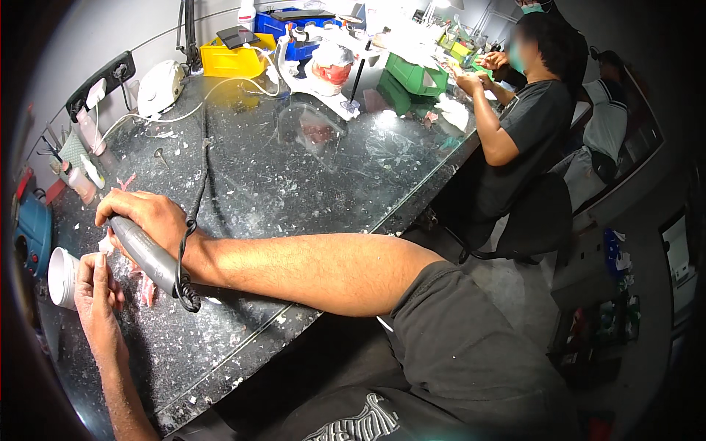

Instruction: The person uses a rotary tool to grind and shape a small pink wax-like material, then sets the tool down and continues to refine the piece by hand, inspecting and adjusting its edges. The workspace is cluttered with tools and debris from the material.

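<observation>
My right hand (151, 217) is closed around a grey rotary handpiece (145, 253), whose coiled black cord (204, 165) loops over the wrist and runs up the bench. The tool's tip is hidden behind my hands. Just below it, my left hand (99, 290) pinches a small whitish piece (107, 243), too small to name, close to the handpiece's front end. A white tub (63, 278) stands beside my left hand. Pink scraps (149, 290) lie on the bench under my hands.
White shavings litter the dark bench (250, 187). Small bottles (82, 184) and a white control box (160, 87) stand at left. Toward the back are a yellow bin (234, 60), a pink-and-white dental model on a stand (331, 72) and a green bin (415, 73). A co-worker (540, 110) sits at right.
</observation>
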Action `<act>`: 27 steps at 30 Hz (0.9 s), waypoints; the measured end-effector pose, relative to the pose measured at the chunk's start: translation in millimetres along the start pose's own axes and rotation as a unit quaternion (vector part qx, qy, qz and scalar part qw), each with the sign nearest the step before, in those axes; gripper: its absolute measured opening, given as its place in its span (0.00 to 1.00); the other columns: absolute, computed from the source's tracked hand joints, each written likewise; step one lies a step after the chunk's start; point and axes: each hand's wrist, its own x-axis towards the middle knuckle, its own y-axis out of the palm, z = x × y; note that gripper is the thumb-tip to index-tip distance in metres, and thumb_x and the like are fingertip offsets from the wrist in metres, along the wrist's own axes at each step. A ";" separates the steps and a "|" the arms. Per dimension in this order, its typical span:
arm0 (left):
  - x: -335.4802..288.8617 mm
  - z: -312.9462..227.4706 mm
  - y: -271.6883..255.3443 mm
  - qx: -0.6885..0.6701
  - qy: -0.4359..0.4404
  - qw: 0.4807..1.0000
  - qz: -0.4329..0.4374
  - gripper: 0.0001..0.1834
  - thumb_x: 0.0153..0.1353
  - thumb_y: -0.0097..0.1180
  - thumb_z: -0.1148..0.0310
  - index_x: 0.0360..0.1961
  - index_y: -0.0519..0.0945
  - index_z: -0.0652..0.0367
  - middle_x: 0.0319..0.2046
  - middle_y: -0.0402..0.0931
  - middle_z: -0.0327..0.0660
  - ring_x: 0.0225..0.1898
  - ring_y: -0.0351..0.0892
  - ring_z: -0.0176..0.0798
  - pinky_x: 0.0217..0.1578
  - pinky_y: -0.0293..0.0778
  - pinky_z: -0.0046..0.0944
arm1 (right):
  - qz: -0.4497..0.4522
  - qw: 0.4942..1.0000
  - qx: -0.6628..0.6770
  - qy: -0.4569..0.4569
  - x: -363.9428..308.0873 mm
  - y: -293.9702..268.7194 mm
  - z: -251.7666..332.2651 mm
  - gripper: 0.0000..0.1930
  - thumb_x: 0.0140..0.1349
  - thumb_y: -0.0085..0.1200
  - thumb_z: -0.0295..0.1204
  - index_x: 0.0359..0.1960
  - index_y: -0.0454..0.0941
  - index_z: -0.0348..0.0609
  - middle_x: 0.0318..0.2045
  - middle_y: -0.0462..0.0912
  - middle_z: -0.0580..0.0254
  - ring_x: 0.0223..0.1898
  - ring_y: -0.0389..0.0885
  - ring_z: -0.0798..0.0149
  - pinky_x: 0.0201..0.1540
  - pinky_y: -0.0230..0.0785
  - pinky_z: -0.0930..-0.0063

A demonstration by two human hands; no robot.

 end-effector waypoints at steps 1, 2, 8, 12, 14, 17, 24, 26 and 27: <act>1.2 2.9 -4.0 -0.020 -0.013 1.000 -0.001 0.08 0.70 0.53 0.62 0.40 0.77 0.54 0.24 0.65 0.26 0.21 0.58 0.17 0.21 0.54 0.20 | -0.001 1.000 0.006 0.009 0.5 -1.4 3.0 0.10 0.54 0.57 0.23 0.38 0.76 0.49 0.25 0.80 0.64 0.30 0.83 0.60 0.33 0.74 0.68; 2.0 3.4 -8.6 -0.020 -0.013 1.000 -0.001 0.08 0.70 0.53 0.62 0.40 0.77 0.54 0.24 0.65 0.26 0.21 0.58 0.17 0.21 0.54 0.20 | -0.003 1.000 0.013 0.017 0.8 -2.2 5.1 0.10 0.53 0.58 0.23 0.38 0.76 0.49 0.25 0.80 0.63 0.30 0.83 0.58 0.34 0.74 0.67; 0.3 -3.7 6.8 -0.096 0.000 0.994 -0.049 0.08 0.70 0.53 0.63 0.40 0.78 0.55 0.29 0.69 0.26 0.26 0.62 0.17 0.25 0.56 0.18 | -0.032 0.998 -0.049 -0.024 -2.1 4.9 -7.8 0.11 0.51 0.59 0.25 0.37 0.76 0.48 0.29 0.81 0.61 0.32 0.83 0.52 0.36 0.75 0.64; -0.2 -5.9 1.5 0.003 0.043 0.998 -0.043 0.09 0.68 0.55 0.68 0.45 0.80 0.58 0.36 0.75 0.29 0.31 0.63 0.19 0.30 0.58 0.20 | -0.012 1.000 -0.014 -0.002 -2.8 8.0 -10.1 0.12 0.48 0.62 0.28 0.36 0.77 0.43 0.30 0.80 0.57 0.36 0.81 0.51 0.39 0.72 0.62; 2.3 -2.3 -5.5 0.033 0.050 0.998 -0.013 0.10 0.67 0.56 0.69 0.46 0.80 0.60 0.38 0.76 0.30 0.31 0.64 0.20 0.31 0.58 0.21 | -0.011 0.999 -0.026 -0.039 -1.4 7.3 -11.3 0.13 0.47 0.63 0.28 0.36 0.77 0.45 0.30 0.81 0.59 0.36 0.81 0.52 0.39 0.73 0.62; 3.4 -1.5 -9.2 0.036 0.046 0.998 0.014 0.08 0.67 0.55 0.69 0.44 0.80 0.58 0.36 0.73 0.26 0.32 0.63 0.18 0.33 0.58 0.19 | -0.005 0.999 -0.029 -0.031 -2.2 8.7 -11.2 0.13 0.47 0.63 0.29 0.36 0.77 0.46 0.30 0.81 0.61 0.36 0.81 0.53 0.40 0.73 0.63; 0.6 0.0 -5.4 -0.028 0.007 1.000 -0.010 0.07 0.68 0.55 0.66 0.39 0.78 0.57 0.29 0.68 0.28 0.28 0.61 0.19 0.28 0.56 0.22 | -0.004 0.999 -0.022 -0.027 -2.2 7.4 -9.4 0.12 0.48 0.62 0.29 0.36 0.77 0.48 0.30 0.81 0.63 0.36 0.81 0.53 0.40 0.72 0.62; 1.1 0.7 -6.9 -0.032 -0.009 0.999 -0.016 0.07 0.69 0.54 0.65 0.40 0.78 0.57 0.28 0.67 0.27 0.28 0.62 0.19 0.28 0.56 0.22 | 0.007 1.000 -0.009 -0.012 -2.5 9.3 -8.9 0.10 0.49 0.60 0.28 0.36 0.77 0.47 0.31 0.82 0.62 0.37 0.81 0.52 0.40 0.72 0.62; 1.8 2.3 -6.7 -0.044 -0.005 0.999 -0.018 0.08 0.70 0.54 0.63 0.40 0.77 0.56 0.28 0.67 0.27 0.28 0.62 0.18 0.28 0.56 0.22 | 0.007 1.000 -0.009 -0.012 -3.1 10.0 -8.7 0.10 0.49 0.60 0.28 0.36 0.77 0.47 0.31 0.82 0.62 0.37 0.81 0.52 0.40 0.72 0.62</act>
